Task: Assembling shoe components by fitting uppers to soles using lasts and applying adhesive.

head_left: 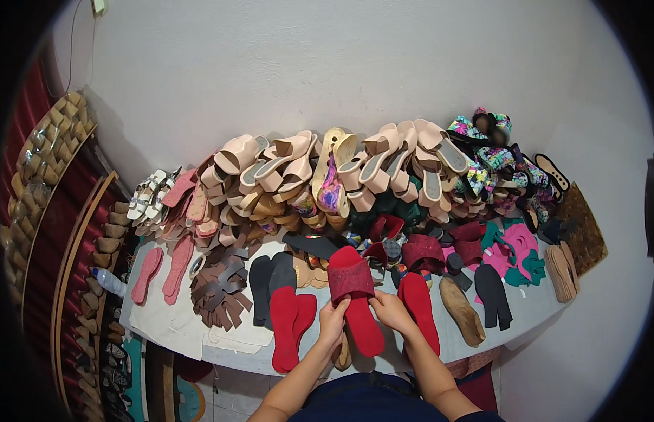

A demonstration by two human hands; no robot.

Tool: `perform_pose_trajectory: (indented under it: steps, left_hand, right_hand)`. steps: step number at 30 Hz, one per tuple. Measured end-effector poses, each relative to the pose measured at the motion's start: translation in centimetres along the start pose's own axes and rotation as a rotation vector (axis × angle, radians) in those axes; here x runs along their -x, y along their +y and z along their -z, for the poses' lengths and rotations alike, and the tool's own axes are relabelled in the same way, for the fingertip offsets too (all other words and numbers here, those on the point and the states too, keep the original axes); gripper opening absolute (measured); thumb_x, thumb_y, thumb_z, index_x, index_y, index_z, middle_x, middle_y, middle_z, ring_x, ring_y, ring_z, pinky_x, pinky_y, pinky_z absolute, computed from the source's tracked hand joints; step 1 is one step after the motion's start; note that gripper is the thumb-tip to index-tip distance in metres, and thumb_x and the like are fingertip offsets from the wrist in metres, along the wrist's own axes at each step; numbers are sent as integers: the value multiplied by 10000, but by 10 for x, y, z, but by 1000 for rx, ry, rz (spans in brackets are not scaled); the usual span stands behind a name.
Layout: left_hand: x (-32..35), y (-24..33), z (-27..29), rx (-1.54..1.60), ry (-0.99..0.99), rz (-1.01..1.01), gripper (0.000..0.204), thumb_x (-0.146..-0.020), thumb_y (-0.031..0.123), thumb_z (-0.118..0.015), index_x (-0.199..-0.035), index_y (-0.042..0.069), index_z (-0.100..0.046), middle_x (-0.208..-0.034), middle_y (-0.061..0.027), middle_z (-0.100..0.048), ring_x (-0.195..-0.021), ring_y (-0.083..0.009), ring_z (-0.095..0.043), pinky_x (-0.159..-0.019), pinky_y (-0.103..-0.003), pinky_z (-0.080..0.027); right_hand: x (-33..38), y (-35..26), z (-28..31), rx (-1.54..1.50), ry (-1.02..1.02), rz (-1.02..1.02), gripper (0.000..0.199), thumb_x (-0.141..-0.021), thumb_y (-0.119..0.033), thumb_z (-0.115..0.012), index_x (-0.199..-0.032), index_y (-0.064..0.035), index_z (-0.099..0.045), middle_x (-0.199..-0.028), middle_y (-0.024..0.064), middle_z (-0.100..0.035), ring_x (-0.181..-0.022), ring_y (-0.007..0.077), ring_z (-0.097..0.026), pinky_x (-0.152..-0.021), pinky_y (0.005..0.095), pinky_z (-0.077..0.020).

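A red slipper (365,327) with a wide, dark red textured strap is held between my two hands over the front of the table. My left hand (332,322) grips its left edge below the strap, thumb on top. On the opposite edge, my right hand (390,311) closes its fingers just under the strap. Beneath the slipper a tan shoe last (342,354) partly shows. Left of it lie red insoles (283,334) and black soles (261,281). Another red insole (419,309) is beside my right forearm, with a wooden shoe last (462,314) further right.
Beige heeled sandals (379,158) are heaped along the table's back, with floral footwear (492,158) at the right. Brown strips (221,288), pink insoles (178,271) and pink and green scraps (516,250) cover parts of the grey table (249,362). Racks of shoe lasts (91,302) stand left.
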State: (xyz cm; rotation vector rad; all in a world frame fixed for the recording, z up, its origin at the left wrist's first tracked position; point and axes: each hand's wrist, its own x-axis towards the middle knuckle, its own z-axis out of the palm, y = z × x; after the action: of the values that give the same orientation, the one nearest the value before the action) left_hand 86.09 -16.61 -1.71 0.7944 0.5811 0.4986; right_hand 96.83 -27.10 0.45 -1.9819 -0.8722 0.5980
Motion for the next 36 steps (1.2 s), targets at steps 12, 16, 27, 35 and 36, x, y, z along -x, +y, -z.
perform_pose_trajectory:
  steps: [12,16,27,35,36]
  left_hand:
    - [-6,6,2,-190,-147,91,232,-825,143,-535,-1005,-3,-519,-910,-71,-579,-808,-134,-566,-712,-260,-459]
    - [-9,-7,-2,-480,-178,-148,239,-827,135,-539,-1029,8,-521,-946,-61,-575,-858,-120,-540,-765,-254,-425]
    - [0,-3,-12,-281,-208,-194,217,-836,110,-519,-1026,4,-518,-938,-54,-571,-848,-113,-536,-746,-254,-435]
    - [4,6,-3,-207,-220,-51,255,-833,174,-535,-1024,10,-500,-908,-65,-578,-764,-114,-561,-674,-250,-463]
    - [7,7,-4,-184,-228,27,268,-834,192,-535,-1028,10,-497,-899,-66,-579,-746,-116,-565,-663,-250,-465]
  right_hand:
    - [4,-12,15,-243,-126,-28,307,-752,-172,-549,-1020,-23,-556,-890,109,-606,-858,207,-559,-786,304,-402]
    - [-2,25,-9,-548,18,-3,299,-739,-147,-581,-1008,-18,-554,-920,107,-595,-884,195,-547,-800,298,-399]
    - [4,7,5,-473,-5,143,275,-767,-139,-565,-1010,-14,-543,-985,95,-568,-950,180,-515,-829,294,-383]
    - [-3,21,48,-384,-384,93,289,-772,-56,-446,-1041,-3,-535,-981,71,-568,-924,153,-512,-831,281,-384]
    - [-8,25,49,-430,-258,75,282,-771,-46,-429,-1022,3,-548,-965,62,-574,-914,152,-512,-827,283,-383]
